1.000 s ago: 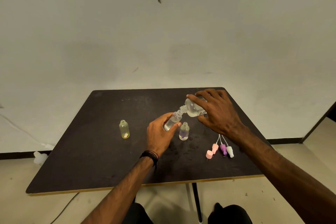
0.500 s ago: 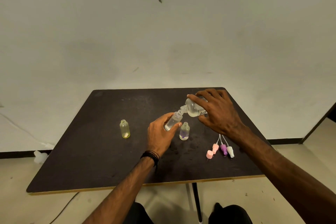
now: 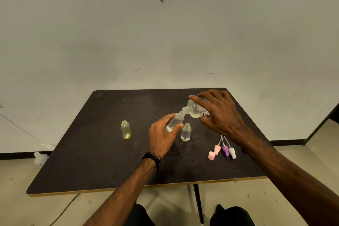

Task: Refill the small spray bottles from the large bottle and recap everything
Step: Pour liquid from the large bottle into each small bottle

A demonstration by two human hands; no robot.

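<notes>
A: Dark bench [image 3: 102,152] against a blank wall – what's happening?

B: Pouring. Right hand [image 3: 220,115] is gripping the large bottle [image 3: 195,109], tipped with its neck down-left. Left hand [image 3: 161,134] is wrapped round a clear small bottle [image 3: 174,122], tilted, mouth meeting the big one's neck, both above the bench.

A: Others?

B: Purple-tinted bottle [image 3: 186,132] standing open just beside the left hand, yellow bottle [image 3: 125,130] open, well apart to the left. Spray caps [image 3: 225,149] lying in a cluster front-right, pink cap [image 3: 211,155] next to them.

A: Tips for this step?

B: Keeping mouths aligned and touching, tipping slowly – narrow opening, I'd guess spills are likely. Stopping short of the neck so the sprayer tube fits.
</notes>
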